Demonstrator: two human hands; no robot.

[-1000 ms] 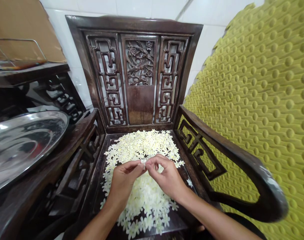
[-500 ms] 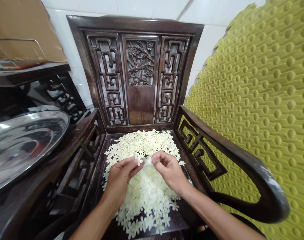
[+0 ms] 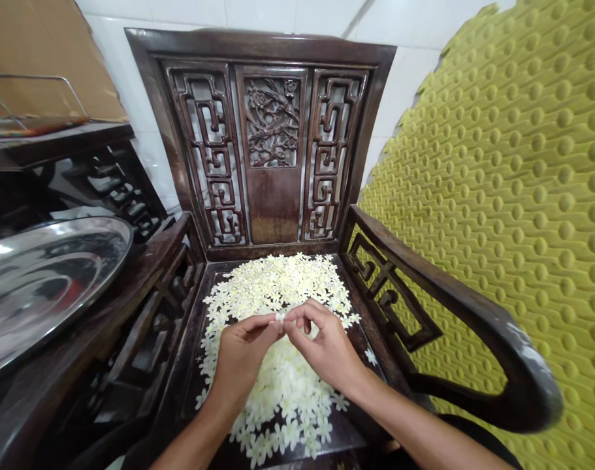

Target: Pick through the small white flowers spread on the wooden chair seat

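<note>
My left hand [image 3: 248, 349] and my right hand [image 3: 321, 339] meet fingertip to fingertip above the chair seat. Between their pinched fingers is a small white flower [image 3: 280, 317], partly covered by the fingertips. Whether it is one blossom or two pressed together I cannot tell. Below and behind the hands, a thick spread of loose white flowers [image 3: 292, 281] with pale yellow centres lies across the dark wooden seat [image 3: 343, 434]. A single flower [image 3: 370, 356] lies apart near the seat's right side.
The carved chair back [image 3: 277, 202] rises behind the flowers, with an armrest on each side. A round metal tray [image 3: 96, 261] stands at the left. Yellow bumpy foam matting [image 3: 522, 196] fills the right, and a cardboard piece [image 3: 52, 46] is at the upper left.
My hands were apart, with a flower showing in the left fingertips and something whitish at the right ones. My right hand has moved left, and the fingertips now meet.
</note>
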